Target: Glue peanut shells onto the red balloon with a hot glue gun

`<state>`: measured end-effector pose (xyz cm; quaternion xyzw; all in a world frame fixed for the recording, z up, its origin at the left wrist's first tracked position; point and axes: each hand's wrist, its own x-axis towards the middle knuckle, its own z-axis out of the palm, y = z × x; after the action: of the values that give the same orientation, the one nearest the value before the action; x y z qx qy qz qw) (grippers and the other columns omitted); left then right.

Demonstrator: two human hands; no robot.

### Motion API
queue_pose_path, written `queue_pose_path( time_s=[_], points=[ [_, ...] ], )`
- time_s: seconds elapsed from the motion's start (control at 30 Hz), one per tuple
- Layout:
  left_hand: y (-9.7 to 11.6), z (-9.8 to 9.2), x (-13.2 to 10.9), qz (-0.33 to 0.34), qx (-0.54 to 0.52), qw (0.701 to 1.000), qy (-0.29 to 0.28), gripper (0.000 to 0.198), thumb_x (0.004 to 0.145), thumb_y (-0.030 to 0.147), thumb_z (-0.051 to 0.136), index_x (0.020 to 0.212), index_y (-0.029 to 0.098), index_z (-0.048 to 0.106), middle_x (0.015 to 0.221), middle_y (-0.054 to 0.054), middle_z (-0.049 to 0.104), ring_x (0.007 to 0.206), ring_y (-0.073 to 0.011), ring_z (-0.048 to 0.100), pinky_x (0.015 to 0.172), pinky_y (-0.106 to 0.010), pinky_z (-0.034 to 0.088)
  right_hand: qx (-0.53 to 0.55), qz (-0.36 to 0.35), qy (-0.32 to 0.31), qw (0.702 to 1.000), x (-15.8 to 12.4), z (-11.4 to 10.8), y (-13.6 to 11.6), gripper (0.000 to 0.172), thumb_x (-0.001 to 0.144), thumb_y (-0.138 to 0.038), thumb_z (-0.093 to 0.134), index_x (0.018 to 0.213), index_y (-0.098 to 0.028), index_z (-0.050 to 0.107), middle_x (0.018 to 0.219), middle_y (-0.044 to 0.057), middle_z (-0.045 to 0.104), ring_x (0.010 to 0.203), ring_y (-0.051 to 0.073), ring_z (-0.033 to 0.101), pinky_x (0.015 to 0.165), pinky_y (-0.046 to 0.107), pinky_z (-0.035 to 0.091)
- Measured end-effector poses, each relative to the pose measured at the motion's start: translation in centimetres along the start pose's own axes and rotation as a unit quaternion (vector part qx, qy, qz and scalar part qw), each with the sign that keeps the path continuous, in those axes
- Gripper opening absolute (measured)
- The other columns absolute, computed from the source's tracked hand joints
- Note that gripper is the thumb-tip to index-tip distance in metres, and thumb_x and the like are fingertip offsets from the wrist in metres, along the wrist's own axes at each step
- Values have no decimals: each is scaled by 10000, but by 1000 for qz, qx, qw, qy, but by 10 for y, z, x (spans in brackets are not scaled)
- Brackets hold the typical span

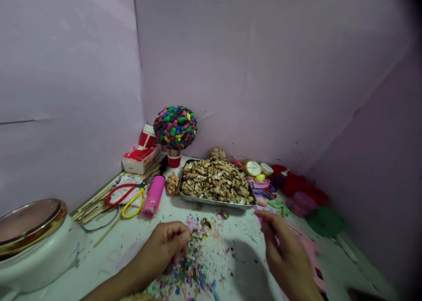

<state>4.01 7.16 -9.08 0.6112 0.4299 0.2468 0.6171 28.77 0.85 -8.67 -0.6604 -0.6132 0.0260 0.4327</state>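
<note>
My left hand [173, 244] is closed in a pinch over the table, with a thin, small brownish thing at its fingertips that I cannot make out. On the right, my right hand [286, 252] hangs with its fingers stretched out and slightly apart, next to a pink tool like a glue gun [311, 259]. A metal tray [216, 201] heaped with peanut shells [216, 181] stands beyond both hands. Loose shell pieces [205, 223] lie between my left hand and the tray. Coloured specks [187, 274] are scattered over the white table under my left hand.
Behind stands a multicoloured ball [176, 127] on a red paper cup [174, 160]. To the left are scissors [133, 197], a pink roll [154, 195], sticks [99, 200], a tissue pack [140, 159] and a white pot [39, 257]. Balloons [262, 185] and jars [253, 168] lie right.
</note>
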Motion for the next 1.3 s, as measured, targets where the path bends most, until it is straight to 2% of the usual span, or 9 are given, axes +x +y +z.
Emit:
queue_pose_path(
  time_s=[0.1, 0.2, 0.4, 0.53, 0.67, 0.83, 0.93, 1.07, 1.3],
  points=[
    [2, 0, 0, -6, 1, 999, 40, 386, 757, 528, 479, 620, 166, 480, 409, 86, 379, 371, -53, 261, 384, -185, 171, -12, 42, 68, 997, 7, -18, 10, 244, 847, -269, 422, 1066, -214, 512, 949, 77, 570, 854, 223, 561, 759, 374, 457],
    [5, 0, -1, -3, 1, 999, 32, 370, 740, 514, 506, 606, 170, 480, 416, 85, 379, 377, -55, 268, 383, -184, 178, -5, 78, 94, 993, 6, -34, 18, 248, 799, -352, 482, 1000, -221, 547, 894, 55, 576, 772, 204, 584, 690, 335, 491],
    [5, 2, -1, 0, -5, 1000, 23, 361, 717, 505, 532, 596, 169, 481, 459, 77, 396, 386, -52, 287, 383, -186, 188, -36, 189, 18, 981, -10, -52, 34, 366, 723, -500, 505, 924, -215, 614, 951, 80, 627, 785, 240, 622, 652, 343, 505],
    [1, 1, 1, 5, -3, 1000, 28, 364, 717, 508, 542, 609, 163, 493, 478, 70, 409, 393, -54, 307, 392, -190, 203, -57, 272, -61, 959, -26, -58, 48, 434, 687, -574, 477, 905, -223, 613, 849, 62, 669, 757, 239, 634, 643, 327, 508],
    [-1, 0, 1, 8, -3, 1000, 23, 375, 718, 514, 549, 609, 160, 496, 480, 66, 407, 403, -58, 313, 400, -193, 203, -72, 292, -101, 948, -37, -66, 56, 441, 692, -591, 431, 902, -249, 614, 877, 43, 688, 778, 232, 649, 693, 318, 502],
    [-2, -1, 1, 8, 3, 1000, 19, 374, 721, 512, 550, 608, 160, 497, 475, 69, 404, 397, -56, 305, 398, -194, 199, -207, 306, -133, 920, -40, -73, 58, 548, 715, -590, 341, 998, -198, 601, 1076, 146, 620, 872, 282, 629, 792, 403, 450],
    [-2, -1, 2, 11, 7, 1000, 16, 378, 723, 515, 542, 606, 159, 492, 476, 68, 403, 397, -54, 299, 398, -195, 194, -241, 322, -177, 899, -40, -72, 58, 508, 739, -547, 311, 970, -191, 589, 1059, 172, 623, 895, 284, 628, 810, 399, 436],
    [-1, -1, 1, 10, 9, 1000, 16, 375, 732, 510, 536, 611, 157, 495, 479, 68, 403, 401, -53, 298, 400, -194, 189, -215, 368, -155, 891, -39, -65, 66, 485, 717, -535, 395, 1011, -172, 525, 1057, 172, 653, 921, 297, 636, 782, 383, 457],
    [-3, -1, 1, 17, 12, 1000, 12, 379, 730, 515, 538, 620, 155, 496, 494, 63, 411, 408, -55, 311, 408, -199, 202, -164, 419, -112, 886, -34, -61, 79, 718, 674, -615, 425, 1131, -63, 469, 887, 185, 709, 797, 337, 665, 692, 408, 476]
  ],
)
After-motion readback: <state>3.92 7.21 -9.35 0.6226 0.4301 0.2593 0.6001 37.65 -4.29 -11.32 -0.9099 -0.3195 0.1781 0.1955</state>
